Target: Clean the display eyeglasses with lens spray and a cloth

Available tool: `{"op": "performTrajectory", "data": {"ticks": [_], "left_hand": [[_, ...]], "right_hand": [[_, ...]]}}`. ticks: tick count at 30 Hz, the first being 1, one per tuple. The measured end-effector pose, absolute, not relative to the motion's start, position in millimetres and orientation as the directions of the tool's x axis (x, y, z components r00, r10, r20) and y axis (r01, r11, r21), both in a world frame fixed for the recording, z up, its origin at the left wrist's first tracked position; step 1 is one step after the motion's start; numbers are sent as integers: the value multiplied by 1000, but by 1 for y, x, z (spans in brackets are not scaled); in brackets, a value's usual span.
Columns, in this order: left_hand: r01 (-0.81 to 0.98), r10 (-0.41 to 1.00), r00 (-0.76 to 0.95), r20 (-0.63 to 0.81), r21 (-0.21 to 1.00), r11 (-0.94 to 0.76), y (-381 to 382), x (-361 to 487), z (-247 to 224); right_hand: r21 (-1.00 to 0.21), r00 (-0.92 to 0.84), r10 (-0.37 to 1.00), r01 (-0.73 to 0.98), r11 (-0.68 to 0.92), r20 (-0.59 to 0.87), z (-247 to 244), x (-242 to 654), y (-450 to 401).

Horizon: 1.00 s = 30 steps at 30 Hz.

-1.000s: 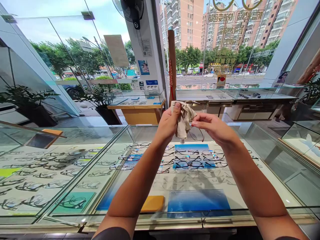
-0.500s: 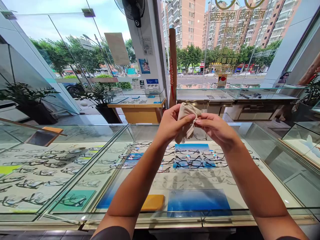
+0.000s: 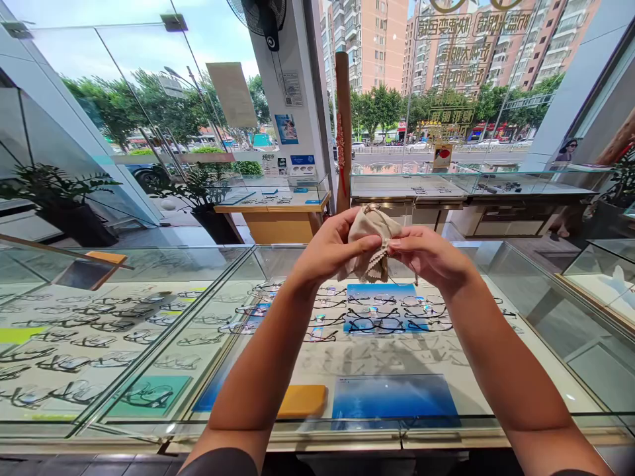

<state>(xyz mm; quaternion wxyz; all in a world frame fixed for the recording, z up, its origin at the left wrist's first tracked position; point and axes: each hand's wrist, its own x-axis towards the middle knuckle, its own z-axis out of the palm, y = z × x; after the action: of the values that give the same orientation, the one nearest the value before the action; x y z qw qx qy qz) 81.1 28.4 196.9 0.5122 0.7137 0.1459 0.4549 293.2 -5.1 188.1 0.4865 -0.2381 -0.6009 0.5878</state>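
Beige cloth pinched by L hand & R hand fingers, window lettering unreadable

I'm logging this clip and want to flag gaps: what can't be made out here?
- Glasses, head view: mostly wrapped by the beige cloth between left hand and right hand.
- Lens state: hidden.
- Display case frames: glare, too small.
- Window lettering: mirrored.

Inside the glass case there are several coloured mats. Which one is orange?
The small orange mat at the near edge of the glass case, left of the large blue mat. The other mats are blue, teal or yellow-green.
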Motion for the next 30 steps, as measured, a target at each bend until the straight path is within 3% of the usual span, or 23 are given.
{"op": "performTrajectory", "data": {"ticks": [6, 9, 13, 18, 21, 26, 30], "left_hand": [[-179, 692, 233, 683, 730, -660, 22, 103, 187], [-178, 694, 157, 703, 711, -680, 22, 107, 186], [-284, 745, 304, 594, 803, -524, 29, 98, 187], [-349, 675, 517, 526, 850, -395, 31, 88, 191], [-366, 691, 461, 556, 829, -423, 26, 95, 189], [-327, 726, 193, 660, 741, -587, 22, 111, 185], [-303, 775, 238, 585, 803, -512, 30, 106, 186]], "right_hand": [[-953, -538, 795, -258, 161, 280, 183, 286, -6], [-952, -548, 785, -247, 180, 290, 183, 285, -7], [-942, -493, 814, -277, 188, 307, 186, 291, -8], [-937, -492, 817, -311, 158, 300, 190, 297, -8], [-938, -506, 811, -318, 140, 293, 187, 293, -7], [-939, -544, 772, -275, 207, 330, 181, 284, -8], [-936, -497, 796, -236, 261, 347, 181, 286, -8]]}}
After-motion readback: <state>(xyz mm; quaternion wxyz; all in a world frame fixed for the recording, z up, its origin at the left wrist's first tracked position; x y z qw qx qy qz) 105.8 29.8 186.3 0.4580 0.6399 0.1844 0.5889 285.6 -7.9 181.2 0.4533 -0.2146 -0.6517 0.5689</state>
